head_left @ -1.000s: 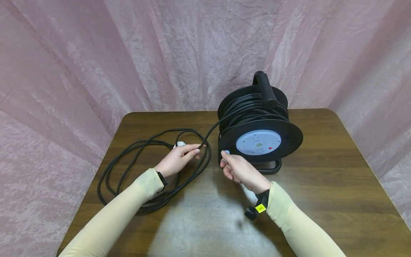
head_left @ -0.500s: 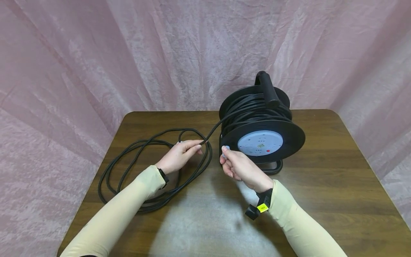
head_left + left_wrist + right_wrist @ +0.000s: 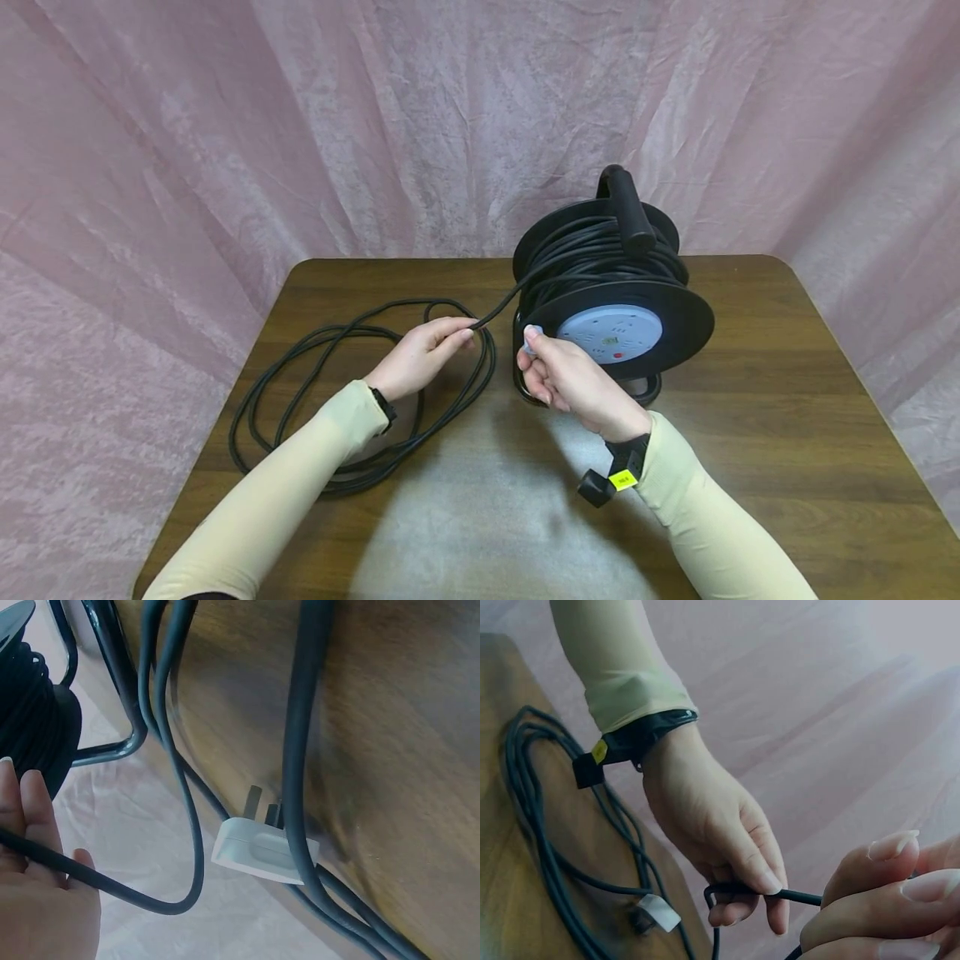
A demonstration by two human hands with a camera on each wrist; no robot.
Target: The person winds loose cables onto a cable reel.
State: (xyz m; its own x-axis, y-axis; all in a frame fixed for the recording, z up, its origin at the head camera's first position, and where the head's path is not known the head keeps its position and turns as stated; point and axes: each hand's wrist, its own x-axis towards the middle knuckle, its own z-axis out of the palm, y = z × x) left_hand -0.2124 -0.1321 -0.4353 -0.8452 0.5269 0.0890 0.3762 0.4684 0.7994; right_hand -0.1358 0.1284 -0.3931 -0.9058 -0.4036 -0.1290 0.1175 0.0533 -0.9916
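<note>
A black cable reel (image 3: 686,321) stands upright right of centre in the head view, cable wound round its drum. My right hand (image 3: 581,383) grips the pale grey crank knob (image 3: 533,340) at the left side of the reel's front disc. Left of the reel, my left hand (image 3: 416,360) pinches the black cable (image 3: 501,308) between thumb and fingers, and the cable slants up from there to the drum. Loose loops of it (image 3: 262,379) lie on the table under the left forearm. In the left wrist view a white plug (image 3: 259,851) rests among the loops.
The wooden table (image 3: 780,400) carries the reel and loops. On top of the reel is a black handle (image 3: 632,212); a tube frame (image 3: 648,390) supports it. A pink curtain (image 3: 420,133) hangs behind. Both wrists wear black straps.
The reel's front disc has turned clockwise; its red button moved down and left. My right hand rose with the knob. My left hand lifted slightly, still pinching the cable.
</note>
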